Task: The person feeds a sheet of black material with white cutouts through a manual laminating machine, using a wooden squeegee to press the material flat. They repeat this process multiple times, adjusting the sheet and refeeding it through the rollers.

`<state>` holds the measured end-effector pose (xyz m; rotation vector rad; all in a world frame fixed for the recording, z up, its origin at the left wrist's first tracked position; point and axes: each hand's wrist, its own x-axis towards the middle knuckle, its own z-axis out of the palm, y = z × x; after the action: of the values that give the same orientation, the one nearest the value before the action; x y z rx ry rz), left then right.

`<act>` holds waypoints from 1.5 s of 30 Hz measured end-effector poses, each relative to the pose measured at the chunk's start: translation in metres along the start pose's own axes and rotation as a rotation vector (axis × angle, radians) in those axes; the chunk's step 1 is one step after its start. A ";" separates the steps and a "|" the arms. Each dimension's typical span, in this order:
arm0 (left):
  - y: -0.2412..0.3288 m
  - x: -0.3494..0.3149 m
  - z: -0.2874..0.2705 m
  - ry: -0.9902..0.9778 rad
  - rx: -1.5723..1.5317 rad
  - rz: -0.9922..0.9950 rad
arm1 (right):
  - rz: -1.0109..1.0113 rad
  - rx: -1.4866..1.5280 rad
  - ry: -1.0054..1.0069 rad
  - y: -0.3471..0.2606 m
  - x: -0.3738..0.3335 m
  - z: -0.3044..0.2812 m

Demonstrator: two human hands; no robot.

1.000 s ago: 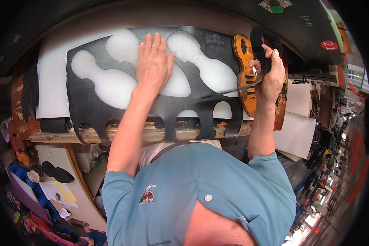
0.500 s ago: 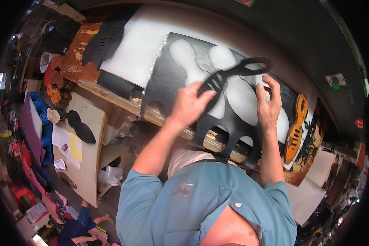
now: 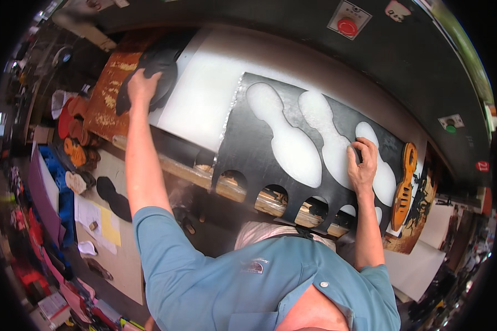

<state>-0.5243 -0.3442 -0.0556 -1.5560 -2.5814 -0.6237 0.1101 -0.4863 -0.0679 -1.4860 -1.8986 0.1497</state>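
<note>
A: Left hand (image 3: 142, 89)?
B: Fingers spread on black pieces (image 3: 168, 87); can't tell if gripping.
A: Right hand (image 3: 363, 170)?
B: Fingers half-curled, thumb apart, nothing visible in them, over the cut-out black sheet (image 3: 240, 154); orange slotted form (image 3: 402, 194) right of them

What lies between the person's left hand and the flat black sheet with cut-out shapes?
In the head view, flat black pieces under the left hand, then the smooth white board, lie before the black sheet.
</note>
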 end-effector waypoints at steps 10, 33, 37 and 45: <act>0.082 -0.046 0.015 0.077 -0.144 0.335 | -0.036 0.022 0.098 0.011 -0.001 0.007; 0.325 -0.260 0.075 -0.175 -0.131 0.990 | 0.475 0.002 -0.095 0.125 -0.123 -0.206; 0.317 -0.271 0.062 -0.193 -0.142 1.014 | 0.671 0.741 0.071 0.099 -0.124 -0.242; 0.299 -0.303 0.040 -0.224 -0.161 0.998 | 0.370 1.773 0.392 0.078 -0.100 -0.287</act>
<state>-0.1135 -0.4602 -0.0782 -2.7195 -1.4968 -0.5397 0.3502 -0.6420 0.0610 -0.4364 -0.5322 1.2071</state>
